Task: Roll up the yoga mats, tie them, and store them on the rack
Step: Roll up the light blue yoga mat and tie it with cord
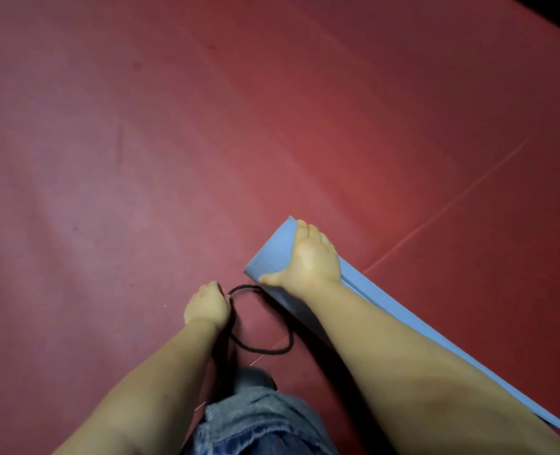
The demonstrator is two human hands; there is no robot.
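A rolled light-blue yoga mat [403, 310] runs from the middle of the view down to the lower right corner, held above the red floor. My right hand [308, 257] grips the mat's near end, fingers curled over the top and thumb along its lower edge. A black cord [265, 348] hangs in a loop beside that end of the roll. My left hand [208, 305] is closed around the cord at the loop's left side.
Red floor [173, 142] fills the view, with a thin seam line [452, 201] running diagonally at the right. A dark edge [554, 8] shows in the top right corner. My jeans leg [258, 425] and dark shoe [252, 379] are at the bottom.
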